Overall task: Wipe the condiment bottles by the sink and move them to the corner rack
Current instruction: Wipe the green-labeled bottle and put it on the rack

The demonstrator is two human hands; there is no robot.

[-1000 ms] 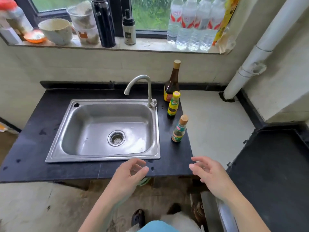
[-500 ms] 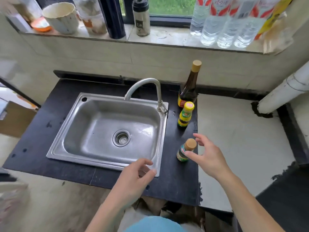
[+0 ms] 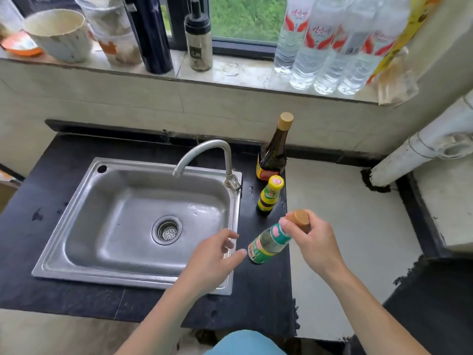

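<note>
Tan-capped and green-labelled, the small bottle (image 3: 268, 244) hangs tilted over the dark worktop (image 3: 261, 290) just right of the sink (image 3: 107, 267), my right hand (image 3: 313, 240) pinching its cap. Its long axis runs from cap far-right down to base near-left. My left hand (image 3: 213, 260) is empty, fingers spread, almost touching that base, so it seems best placed to steady it.

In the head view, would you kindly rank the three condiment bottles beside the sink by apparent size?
1. Dark sauce bottle, tallest by far.
2 and 3. Green-labelled bottle held tilted in the right hand, and yellow-capped bottle: alike; the held one is nearer the camera, so unranked.
</note>
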